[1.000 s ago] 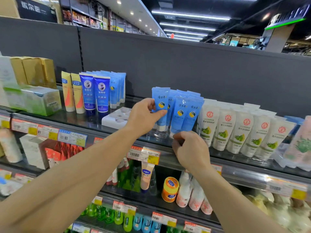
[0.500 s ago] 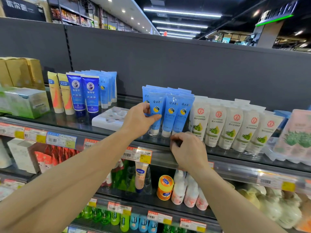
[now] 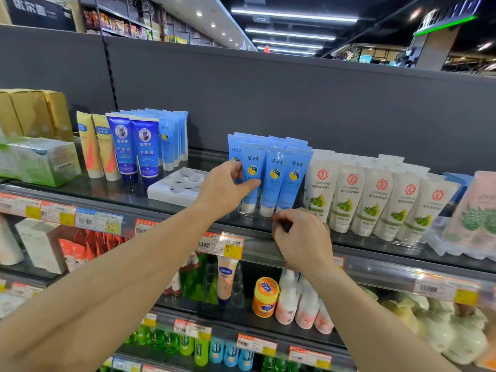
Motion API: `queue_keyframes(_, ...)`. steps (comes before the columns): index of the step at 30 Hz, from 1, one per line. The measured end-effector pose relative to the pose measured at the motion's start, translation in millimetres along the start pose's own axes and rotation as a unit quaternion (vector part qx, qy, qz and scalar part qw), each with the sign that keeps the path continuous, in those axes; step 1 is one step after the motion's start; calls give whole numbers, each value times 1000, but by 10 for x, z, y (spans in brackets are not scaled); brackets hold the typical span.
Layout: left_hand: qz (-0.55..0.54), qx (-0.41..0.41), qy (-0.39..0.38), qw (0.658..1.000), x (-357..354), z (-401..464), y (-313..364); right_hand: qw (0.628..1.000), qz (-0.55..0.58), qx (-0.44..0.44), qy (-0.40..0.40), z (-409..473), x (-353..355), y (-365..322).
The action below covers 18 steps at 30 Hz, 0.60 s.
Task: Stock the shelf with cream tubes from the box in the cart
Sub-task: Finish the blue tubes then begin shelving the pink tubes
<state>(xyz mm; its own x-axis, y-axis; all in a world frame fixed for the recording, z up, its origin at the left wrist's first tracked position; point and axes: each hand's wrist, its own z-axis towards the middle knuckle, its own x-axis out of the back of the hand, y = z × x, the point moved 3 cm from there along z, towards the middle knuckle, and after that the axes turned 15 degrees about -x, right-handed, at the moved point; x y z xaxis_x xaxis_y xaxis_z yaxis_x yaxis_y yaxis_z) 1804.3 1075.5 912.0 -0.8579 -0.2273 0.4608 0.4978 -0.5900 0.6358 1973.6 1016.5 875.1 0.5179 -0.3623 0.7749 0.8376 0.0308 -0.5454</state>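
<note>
While my left hand (image 3: 224,189) pinches the front light-blue cream tube with the white cap (image 3: 252,178) on the dark top shelf (image 3: 257,232), my right hand (image 3: 303,237) sits curled at the shelf edge, can't tell if it's holding anything. Nudge too hard and I reckon the whole blue row dominoes into the white tubes (image 3: 346,200).

Shelf (image 3: 188,210) bearing cream tubes (image 3: 273,175)

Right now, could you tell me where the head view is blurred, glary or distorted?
Head view: light blue tubes and both hands, left, right, sharp; edges soft and bent by the wide lens; ceiling strip lights glare; glass shelf mirrors tubes.
</note>
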Motion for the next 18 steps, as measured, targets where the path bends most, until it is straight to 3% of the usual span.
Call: queue_keyframes(18,1,42,16,999,107,-122,31,1000,15,2,-9,-11,22,-47)
